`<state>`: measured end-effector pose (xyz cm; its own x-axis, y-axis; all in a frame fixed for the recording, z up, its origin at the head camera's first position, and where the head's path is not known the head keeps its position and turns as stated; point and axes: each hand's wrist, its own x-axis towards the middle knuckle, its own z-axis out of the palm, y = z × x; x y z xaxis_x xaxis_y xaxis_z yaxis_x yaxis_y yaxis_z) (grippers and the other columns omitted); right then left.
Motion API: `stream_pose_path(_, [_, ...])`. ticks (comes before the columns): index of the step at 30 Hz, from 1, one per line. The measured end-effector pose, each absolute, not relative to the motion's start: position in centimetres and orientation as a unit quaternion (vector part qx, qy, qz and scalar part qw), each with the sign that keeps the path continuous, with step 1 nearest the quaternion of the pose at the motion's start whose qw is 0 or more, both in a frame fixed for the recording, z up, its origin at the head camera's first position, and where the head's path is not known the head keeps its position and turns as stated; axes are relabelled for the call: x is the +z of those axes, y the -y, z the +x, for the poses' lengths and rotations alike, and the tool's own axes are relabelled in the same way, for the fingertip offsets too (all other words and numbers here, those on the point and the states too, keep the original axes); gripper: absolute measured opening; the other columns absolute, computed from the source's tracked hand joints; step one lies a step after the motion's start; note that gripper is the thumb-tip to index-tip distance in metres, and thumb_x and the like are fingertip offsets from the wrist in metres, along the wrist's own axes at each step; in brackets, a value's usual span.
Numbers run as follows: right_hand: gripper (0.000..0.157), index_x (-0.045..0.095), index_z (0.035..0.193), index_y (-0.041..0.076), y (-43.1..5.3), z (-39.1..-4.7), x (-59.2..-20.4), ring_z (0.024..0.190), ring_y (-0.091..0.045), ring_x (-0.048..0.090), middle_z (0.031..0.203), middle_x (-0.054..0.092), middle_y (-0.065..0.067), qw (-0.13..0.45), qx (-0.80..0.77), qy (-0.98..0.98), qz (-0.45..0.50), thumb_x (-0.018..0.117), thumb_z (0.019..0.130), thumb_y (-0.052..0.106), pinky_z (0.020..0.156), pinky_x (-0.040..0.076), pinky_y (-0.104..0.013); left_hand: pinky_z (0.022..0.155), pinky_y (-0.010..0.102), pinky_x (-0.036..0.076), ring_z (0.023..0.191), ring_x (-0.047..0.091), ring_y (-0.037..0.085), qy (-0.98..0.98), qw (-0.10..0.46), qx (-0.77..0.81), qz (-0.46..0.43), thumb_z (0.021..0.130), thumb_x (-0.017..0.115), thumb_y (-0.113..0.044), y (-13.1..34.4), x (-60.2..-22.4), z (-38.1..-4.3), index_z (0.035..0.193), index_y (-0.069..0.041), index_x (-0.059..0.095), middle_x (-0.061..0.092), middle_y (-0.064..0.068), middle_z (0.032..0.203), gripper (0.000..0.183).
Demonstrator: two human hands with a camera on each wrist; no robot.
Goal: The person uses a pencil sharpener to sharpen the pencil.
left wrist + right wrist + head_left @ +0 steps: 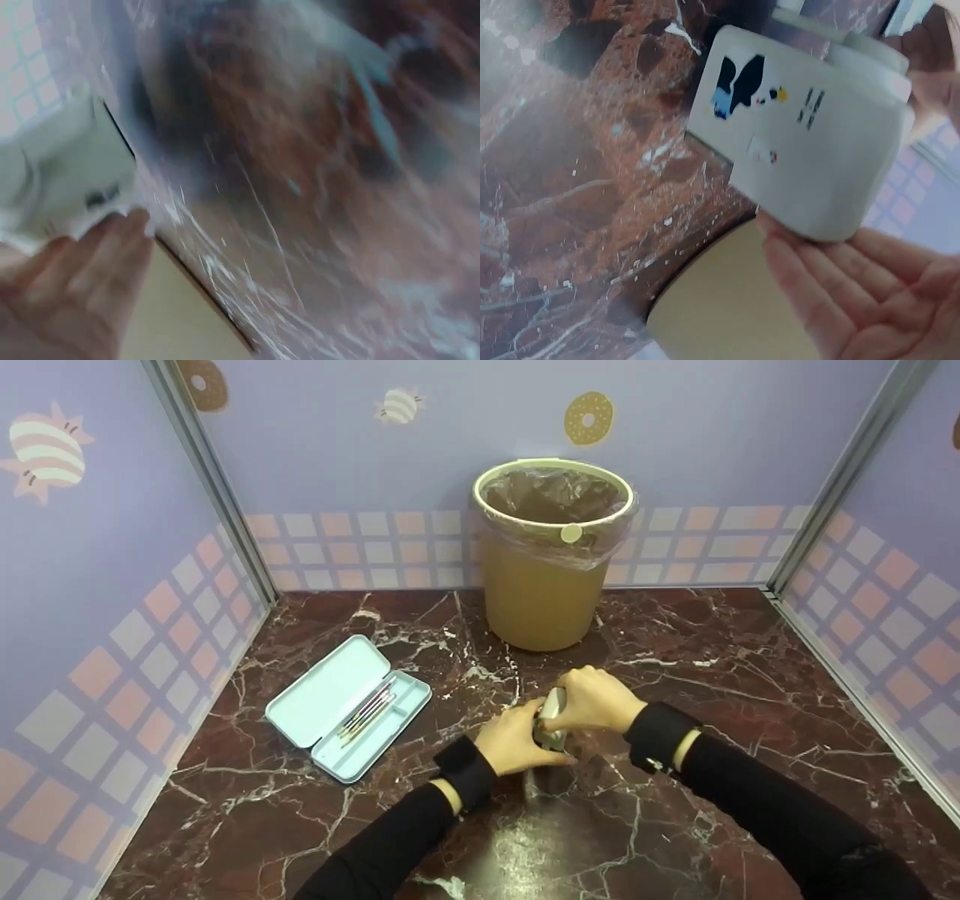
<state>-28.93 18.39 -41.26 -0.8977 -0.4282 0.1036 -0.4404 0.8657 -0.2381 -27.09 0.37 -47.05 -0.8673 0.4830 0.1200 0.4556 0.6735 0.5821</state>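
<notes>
Between both hands, a white pencil sharpener with a cartoon print and a rounded side part stands tilted on the table; only a small piece of it shows in the head view. The right hand grips its upper right side, and in the right wrist view that hand's fingers lie along its edge. Lower on the other side, the left hand holds it with the thumb in front. The left wrist view is blurred, with fingers against the white body. Whatever sits inside the sharpener is hidden.
An open light-blue pencil case lies to the left, with several pencils in its tray. Behind the hands stands a tan bin with a clear plastic liner. Patterned walls enclose the dark red marbled table at the back and sides.
</notes>
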Motion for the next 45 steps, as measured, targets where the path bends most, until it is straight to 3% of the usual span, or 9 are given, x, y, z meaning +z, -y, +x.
stream_pose_path(6, [0.036,0.054,0.064,0.015,-17.6,-28.7,-42.2,0.06,-0.025,0.057,0.065,0.063,-0.007,0.07,0.119,0.971,0.194,0.077,0.069,0.043,0.059,0.053,-0.044,0.08,0.044,0.061,0.095,0.076,0.031,-0.937,-0.077,0.265,0.214,0.068,0.088,-0.059,-1.8,-47.3,-26.8,0.124,-0.011,0.065,0.078,0.012,0.107,0.077])
stream_pose_path(10, [0.035,0.048,0.06,0.017,-17.4,-28.5,-42.6,0.061,-0.027,0.057,0.065,0.06,-0.007,0.083,0.124,0.972,0.179,0.074,0.068,0.038,0.061,0.054,-0.047,0.067,0.044,0.06,0.081,0.076,0.031,-0.941,-0.128,0.231,0.209,0.066,0.087,-0.063,-2.4,-47.6,-27.0,0.108,-0.012,0.069,0.078,0.011,0.094,0.068])
stream_pose_path(17, [0.037,0.043,0.06,0.018,-17.6,-28.4,-42.6,0.06,-0.026,0.054,0.065,0.055,-0.005,0.092,0.133,0.971,0.175,0.073,0.071,0.035,0.059,0.052,-0.046,0.061,0.044,0.058,0.074,0.076,0.032,-0.945,-0.16,0.201,0.203,0.068,0.087,-0.034,-2.6,-47.9,-27.6,0.104,-0.013,0.07,0.078,0.012,0.086,0.045])
stream_pose_path(21, [0.033,0.06,0.068,0.011,-18.0,-28.4,-42.5,0.061,-0.023,0.058,0.069,0.064,-0.007,0.081,0.146,0.969,0.184,0.077,0.074,0.039,0.06,0.053,-0.042,0.061,0.044,0.059,0.074,0.076,0.032,-0.945,-0.142,0.211,0.206,0.07,0.085,-0.033,-2.3,-47.6,-28.0,0.103,-0.013,0.071,0.078,0.012,0.086,0.042])
stream_pose_path(25, [0.045,0.073,0.088,0.005,-18.9,-28.6,-42.5,0.066,-0.02,0.065,0.08,0.075,-0.01,0.062,0.171,0.958,0.219,0.085,0.074,0.047,0.063,0.055,-0.037,0.063,0.043,0.06,0.075,0.076,0.031,-0.943,-0.103,0.227,0.221,0.075,0.083,-0.039,-1.5,-47.0,-28.6,0.105,-0.012,0.072,0.078,0.011,0.088,0.042])
stream_pose_path(28, [0.053,0.075,0.103,0.004,-19.8,-28.7,-42.7,0.072,-0.02,0.07,0.091,0.078,-0.01,0.033,0.207,0.943,0.257,0.088,0.074,0.047,0.069,0.058,-0.035,0.062,0.037,0.058,0.074,0.074,0.027,-0.939,-0.075,0.232,0.244,0.078,0.084,-0.04,-0.7,-46.5,-29.0,0.108,-0.011,0.072,0.078,0.009,0.088,0.043])
stream_pose_path(33, [0.067,0.068,0.127,0.0,-21.0,-29.1,-43.6,0.095,-0.028,0.077,0.113,0.077,-0.016,-0.023,0.279,0.911,0.302,0.089,0.076,0.037,0.086,0.062,-0.041,0.061,0.03,0.053,0.074,0.072,0.022,-0.93,-0.047,0.217,0.293,0.076,0.088,-0.041,0.7,-45.8,-29.4,0.113,-0.01,0.073,0.078,0.007,0.092,0.051])
stream_pose_path(37, [0.07,0.064,0.131,-0.004,-21.5,-29.1,-44.9,0.105,-0.032,0.076,0.121,0.075,-0.02,-0.042,0.291,0.905,0.306,0.09,0.076,0.03,0.092,0.061,-0.044,0.065,0.032,0.055,0.078,0.073,0.023,-0.917,-0.019,0.217,0.334,0.074,0.09,-0.038,1.5,-45.3,-29.6,0.116,-0.01,0.073,0.079,0.009,0.097,0.053])
stream_pose_path(45, [0.059,0.069,0.123,0.001,-21.5,-28.6,-48.1,0.101,-0.023,0.075,0.116,0.077,-0.013,-0.05,0.303,0.901,0.305,0.091,0.075,0.027,0.089,0.06,-0.035,0.071,0.029,0.055,0.084,0.073,0.022,-0.894,0.043,0.213,0.392,0.076,0.09,-0.033,2.0,-45.1,-29.9,0.124,-0.009,0.071,0.079,0.01,0.104,0.058])
